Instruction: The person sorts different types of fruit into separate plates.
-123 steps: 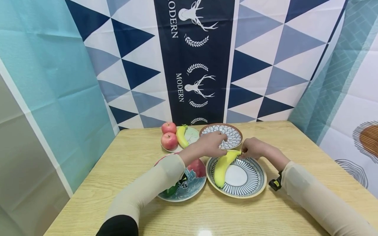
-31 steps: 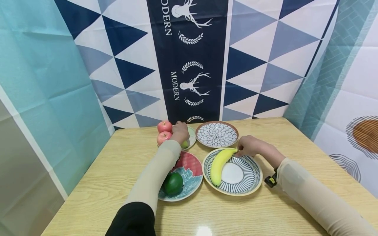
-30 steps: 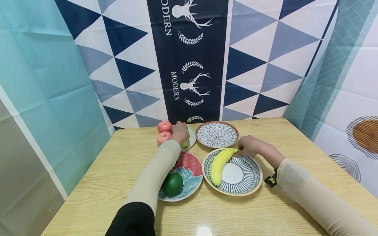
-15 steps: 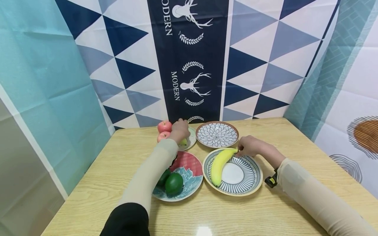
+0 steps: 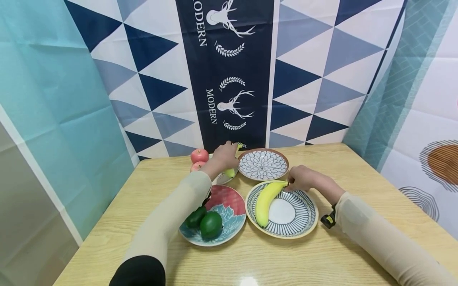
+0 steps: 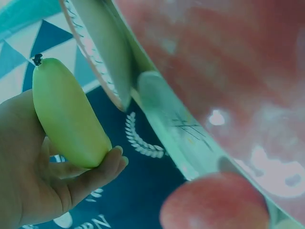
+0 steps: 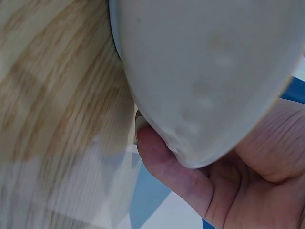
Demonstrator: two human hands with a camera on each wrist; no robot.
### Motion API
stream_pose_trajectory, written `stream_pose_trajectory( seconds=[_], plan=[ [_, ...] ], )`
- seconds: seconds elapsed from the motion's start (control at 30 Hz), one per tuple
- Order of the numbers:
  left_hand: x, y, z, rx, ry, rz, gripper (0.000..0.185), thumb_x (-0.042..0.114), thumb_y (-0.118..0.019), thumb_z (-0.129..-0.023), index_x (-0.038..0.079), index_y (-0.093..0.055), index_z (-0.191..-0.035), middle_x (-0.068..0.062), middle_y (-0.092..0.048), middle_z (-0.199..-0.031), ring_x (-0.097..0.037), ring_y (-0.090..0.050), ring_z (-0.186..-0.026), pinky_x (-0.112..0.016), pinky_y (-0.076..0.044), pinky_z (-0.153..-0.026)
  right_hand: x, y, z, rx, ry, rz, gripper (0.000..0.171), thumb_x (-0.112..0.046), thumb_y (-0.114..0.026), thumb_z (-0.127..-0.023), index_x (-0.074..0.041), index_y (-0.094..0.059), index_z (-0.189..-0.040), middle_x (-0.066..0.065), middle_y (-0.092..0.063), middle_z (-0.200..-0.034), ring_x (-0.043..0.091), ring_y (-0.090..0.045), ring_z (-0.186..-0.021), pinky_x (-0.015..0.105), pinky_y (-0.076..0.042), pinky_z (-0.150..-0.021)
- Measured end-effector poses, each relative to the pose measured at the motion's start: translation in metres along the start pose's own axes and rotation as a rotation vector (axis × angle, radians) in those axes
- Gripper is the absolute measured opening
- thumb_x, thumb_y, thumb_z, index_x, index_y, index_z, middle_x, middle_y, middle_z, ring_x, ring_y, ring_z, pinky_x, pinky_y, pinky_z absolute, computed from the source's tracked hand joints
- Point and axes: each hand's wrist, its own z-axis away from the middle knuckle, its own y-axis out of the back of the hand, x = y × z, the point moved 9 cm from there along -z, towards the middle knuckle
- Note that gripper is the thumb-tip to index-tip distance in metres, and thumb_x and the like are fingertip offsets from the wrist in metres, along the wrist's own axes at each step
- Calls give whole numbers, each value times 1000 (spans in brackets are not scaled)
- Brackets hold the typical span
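Near the tabletop's [image 5: 343, 167] far edge, a small banana [image 6: 69, 114] was clasped by the left hand [image 5: 223, 157]; the striped plate's [image 5: 307, 222] rim was pinched by the right hand [image 5: 302, 178], so tipping was risked.

— Where's your left hand [image 5: 222, 157]?

— Your left arm is stretched far forward in a beige sleeve with a dark cuff near the elbow. The fingers [image 6: 95, 174] curl up under what they hold, thumb behind.

— And your right hand [image 5: 302, 178]?

— Nearer to you, forearm low, wrist bent inward. Its fingers [image 7: 167, 167] are curled in a pinch, knuckles up.
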Motion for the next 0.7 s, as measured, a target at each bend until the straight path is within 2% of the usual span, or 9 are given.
stream_pose_trajectory(
  seconds=[0.3, 0.5, 0.7],
  plan=[
    [48, 15, 18, 35, -151, -38, 67, 22, -66, -92, 8, -49, -155, -15, -55, -147, -30, -59, -130, -43, -49, -109, -2, 0, 2, -1, 6, -4, 21, -24, -83, -94, -6, -73, -90, 4, -64, -79, 17, -60, -67, 27, -51, -57],
    [83, 20, 33, 30, -210, -18, 72, 24, -68, -92, 12, -45, -159, -13, -53, -147, -28, -62, -121, -42, -53, -103, -2, 2, 0, 6, 6, 2, 20, -24, -83, -94, -7, -73, -90, 4, -64, -79, 17, -60, -67, 27, -51, -58],
    [112, 22, 49, 20, -262, -64, 71, 29, -69, -93, 15, -46, -158, -12, -48, -158, -29, -56, -136, -40, -47, -112, -3, 2, 1, -1, 3, -10, 21, -24, -83, -94, -7, -72, -89, 4, -63, -78, 16, -60, -65, 26, -50, -57]
  ],
)
